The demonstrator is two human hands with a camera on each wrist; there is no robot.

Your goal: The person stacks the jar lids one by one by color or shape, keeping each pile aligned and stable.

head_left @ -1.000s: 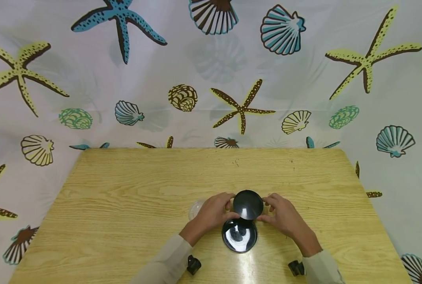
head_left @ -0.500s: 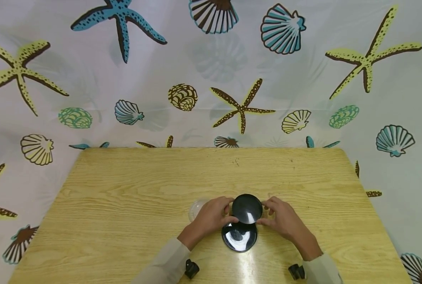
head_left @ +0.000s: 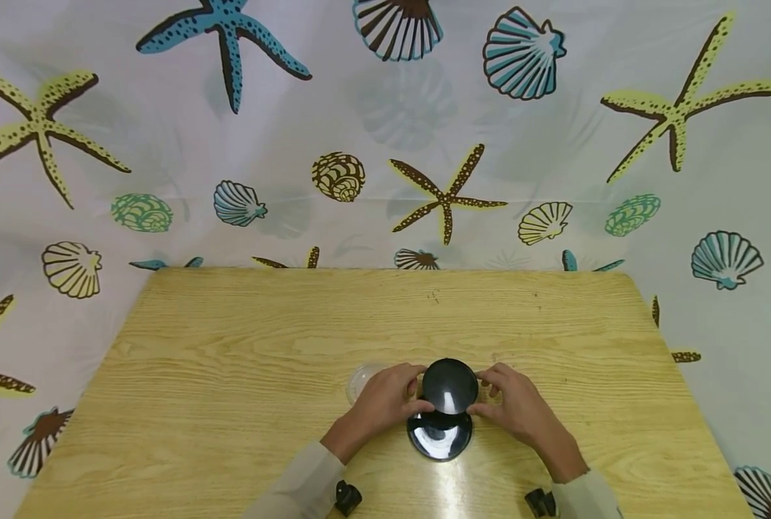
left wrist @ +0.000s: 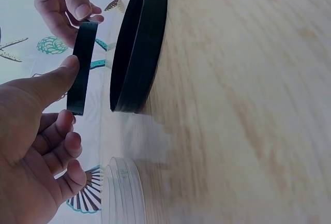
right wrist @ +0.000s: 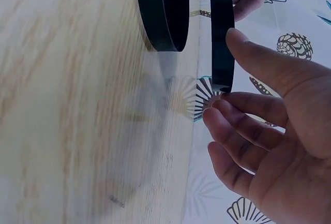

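Note:
Both hands hold a black round lid (head_left: pixel 450 386) by its opposite edges, up off the table. My left hand (head_left: pixel 388 396) pinches its left side between thumb and fingers; my right hand (head_left: pixel 511 404) pinches the right side the same way. Beneath and nearer to me lies a larger black round dish (head_left: pixel 440 441), shallow with an upright rim; the held lid overlaps its far part in the head view. In the left wrist view the lid (left wrist: pixel 83 69) hangs apart from the dish (left wrist: pixel 138 48), with a gap between them.
A clear ridged plastic piece (left wrist: pixel 124 190) stands on the wooden table (head_left: pixel 229 346) just beyond my left hand, partly hidden by it in the head view. A cloth printed with shells and starfish (head_left: pixel 424 115) hangs behind the table.
Both hands have brought the lid a little toward me, so it covers more of the dish's far part in the head view. The dish stays put.

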